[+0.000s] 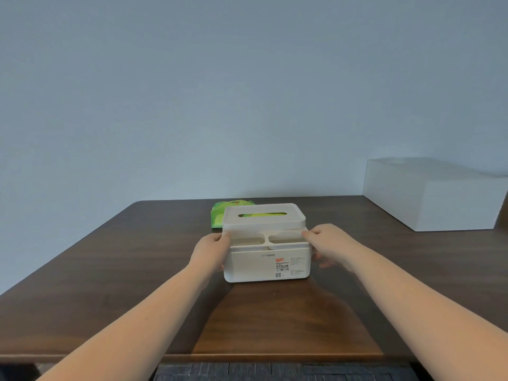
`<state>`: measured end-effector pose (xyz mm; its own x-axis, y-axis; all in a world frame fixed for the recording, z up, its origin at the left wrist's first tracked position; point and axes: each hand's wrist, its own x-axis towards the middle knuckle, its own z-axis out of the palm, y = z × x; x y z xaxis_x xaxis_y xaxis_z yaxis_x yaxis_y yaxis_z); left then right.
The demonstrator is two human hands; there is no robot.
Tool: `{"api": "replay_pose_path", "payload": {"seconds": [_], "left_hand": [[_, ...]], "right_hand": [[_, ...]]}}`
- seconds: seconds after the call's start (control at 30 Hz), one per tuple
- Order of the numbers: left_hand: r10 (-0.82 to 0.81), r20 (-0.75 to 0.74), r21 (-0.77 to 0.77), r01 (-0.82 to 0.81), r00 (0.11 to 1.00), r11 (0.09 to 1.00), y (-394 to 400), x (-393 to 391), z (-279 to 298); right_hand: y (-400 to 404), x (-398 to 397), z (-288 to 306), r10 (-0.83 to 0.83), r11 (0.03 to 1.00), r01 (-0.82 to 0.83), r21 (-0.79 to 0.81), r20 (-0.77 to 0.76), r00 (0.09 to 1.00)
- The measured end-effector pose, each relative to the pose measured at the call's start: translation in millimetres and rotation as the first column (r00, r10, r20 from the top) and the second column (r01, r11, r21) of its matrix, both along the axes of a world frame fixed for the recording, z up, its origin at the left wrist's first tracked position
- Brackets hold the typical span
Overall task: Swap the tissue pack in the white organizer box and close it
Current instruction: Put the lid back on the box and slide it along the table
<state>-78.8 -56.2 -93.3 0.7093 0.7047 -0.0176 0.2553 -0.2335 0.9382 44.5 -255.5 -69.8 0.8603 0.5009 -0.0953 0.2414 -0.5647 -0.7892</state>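
Observation:
The white organizer box (268, 266) stands in the middle of the dark wooden table, its labelled side facing me. Its lid (264, 217) sits on top, and green shows through the lid's slot. My left hand (211, 250) grips the box's left side, thumb on the upper edge. My right hand (327, 243) grips the right side, fingers wrapped around the wall. A green tissue pack (218, 215) lies on the table just behind the box at its left, partly hidden by it.
A large white rectangular box (431, 196) stands at the table's far right corner. The table (110, 284) ends at a pale wall behind. Its front edge runs just below my forearms, with dark flooring beneath.

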Motion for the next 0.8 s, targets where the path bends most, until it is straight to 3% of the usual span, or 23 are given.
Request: {"api": "replay_pose_path", "payload": {"seconds": [0.53,0.7,0.8], "left_hand": [[0.048,-0.101,0.005,-0.048,0.994,0.999,1,5,-3],[0.062,-0.127,0.085,-0.051,0.99,0.995,2,9,-4],[0.107,-0.153,0.215,-0.072,0.982,0.974,2,11,-4]], "right_hand": [[9,4,-6,-0.057,0.996,0.051,-0.068,-0.09,0.994],[9,1,-2,-0.081,0.995,0.073,-0.069,-0.117,0.99],[9,0,-1,-0.088,0.996,0.083,-0.037,-0.161,0.983]]}}
